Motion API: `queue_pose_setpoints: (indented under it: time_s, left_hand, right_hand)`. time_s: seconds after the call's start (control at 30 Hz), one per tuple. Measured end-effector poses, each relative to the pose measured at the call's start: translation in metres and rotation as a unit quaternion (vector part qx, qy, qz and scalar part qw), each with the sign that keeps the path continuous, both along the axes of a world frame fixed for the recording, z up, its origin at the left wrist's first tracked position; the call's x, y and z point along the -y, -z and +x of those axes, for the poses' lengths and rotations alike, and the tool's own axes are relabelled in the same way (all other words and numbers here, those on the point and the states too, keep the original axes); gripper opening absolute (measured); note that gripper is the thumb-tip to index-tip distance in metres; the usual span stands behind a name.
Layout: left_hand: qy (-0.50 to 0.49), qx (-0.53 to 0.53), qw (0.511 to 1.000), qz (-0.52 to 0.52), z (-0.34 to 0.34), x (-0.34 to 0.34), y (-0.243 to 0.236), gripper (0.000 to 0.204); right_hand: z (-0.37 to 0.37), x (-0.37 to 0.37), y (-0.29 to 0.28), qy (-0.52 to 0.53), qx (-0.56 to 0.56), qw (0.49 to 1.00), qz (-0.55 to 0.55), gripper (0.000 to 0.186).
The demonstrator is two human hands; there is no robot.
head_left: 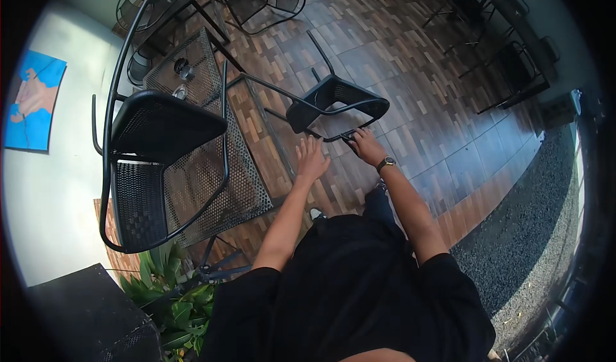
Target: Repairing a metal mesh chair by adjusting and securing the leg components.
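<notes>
In front of me a black metal chair (308, 107) with a woven-looking seat and back is tipped over, its legs pointing away and to the left. My right hand (368, 147), with a watch on the wrist, has its fingers closed around the chair's near tube. My left hand (312, 160) is open, fingers stretched toward the same tube; whether they touch it I cannot tell. To the left, another black chair (168, 123) rests upturned on a mesh-top metal table (247, 185).
Small glass-like items (179, 92) lie on the mesh table. Farther back stand more black chairs (250, 6); a dark table (507, 12) with chairs is at the far right. Leafy plants (183, 310) and a black box (96, 310) are near left. Gravel (513, 233) borders the floor at right.
</notes>
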State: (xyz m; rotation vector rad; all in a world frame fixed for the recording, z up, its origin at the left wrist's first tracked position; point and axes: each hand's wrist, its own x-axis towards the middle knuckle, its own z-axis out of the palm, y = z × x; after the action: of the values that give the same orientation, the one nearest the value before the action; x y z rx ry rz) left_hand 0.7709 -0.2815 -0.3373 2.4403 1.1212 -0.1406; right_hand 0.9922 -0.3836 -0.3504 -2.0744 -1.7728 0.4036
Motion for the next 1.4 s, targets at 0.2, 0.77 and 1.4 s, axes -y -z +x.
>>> queue_pose_setpoints:
  time_s: [0.2,0.77,1.4]
  left_hand:
    - [0.059,0.008,0.998,0.027,0.214,0.035,-0.004,0.078]
    - [0.224,0.045,0.969,0.092,0.707,0.056,0.006,0.086]
    - [0.081,0.053,0.987,0.129,1.151,-0.277,0.010,0.083]
  right_hand:
    - [0.210,0.049,-0.038,0.003,0.022,1.000,0.016,0.031]
    - [0.655,0.126,-0.059,0.112,0.009,0.993,-0.039,0.030]
    - [1.119,-0.211,-0.029,0.027,-0.001,0.998,-0.058,0.031]
